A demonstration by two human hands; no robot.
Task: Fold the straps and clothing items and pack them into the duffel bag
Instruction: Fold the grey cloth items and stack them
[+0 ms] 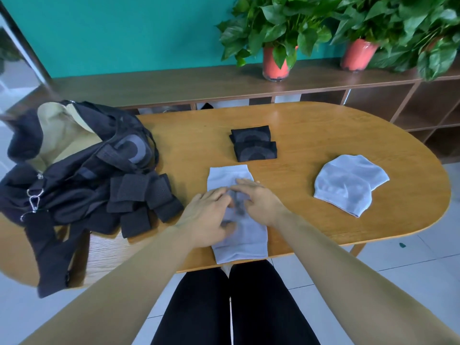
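Open black duffel bag [82, 170] on left end of table [323, 120], tan lining showing. Black straps [142, 202] heaped against bag's right side. Left hand [206, 217]: fingers nearly straight, flat on pale grey garment [241, 240] lying at near table edge. Right hand [258, 202]: fingers likewise extended, pressing same garment, tips meeting left's. Two folded black pieces [254, 145] beyond. Folded grey piece [348, 188] further right.

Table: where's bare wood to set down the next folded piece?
Free: the far strip of table behind the black folded pair, and the wood between that pair and the folded grey piece. Crowded: left end, under duffel bag and straps.
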